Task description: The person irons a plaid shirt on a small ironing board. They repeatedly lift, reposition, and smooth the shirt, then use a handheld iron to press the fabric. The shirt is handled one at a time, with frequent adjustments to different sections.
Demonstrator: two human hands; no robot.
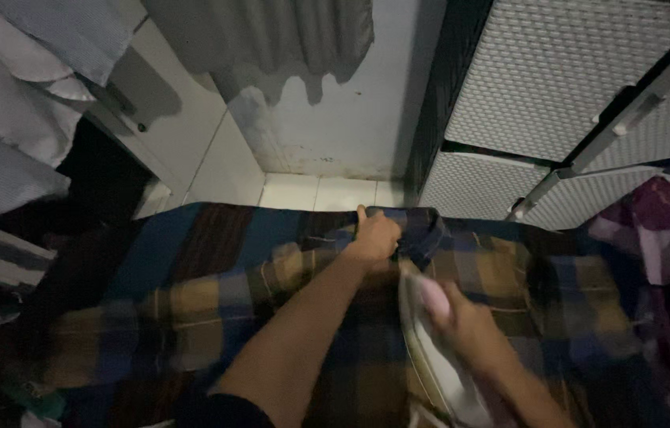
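Left hand (376,236) presses down on the far edge of a plaid shirt (216,293) w/ blue, tan & brown checks, fingers curled at its dark collar (422,230); right hand (461,317) grips the pink handle of a white clothes iron (430,357) resting on the fabric just beside the left forearm, though it's blurred. Shirt's spread flat over a striped blanket (192,238), w/ white tile floor (311,190) & stained wall beyond. White woven-front drawers (557,87) sit at upper right, hanging clothes (26,87) at left, purple cloth (660,238) at right edge.
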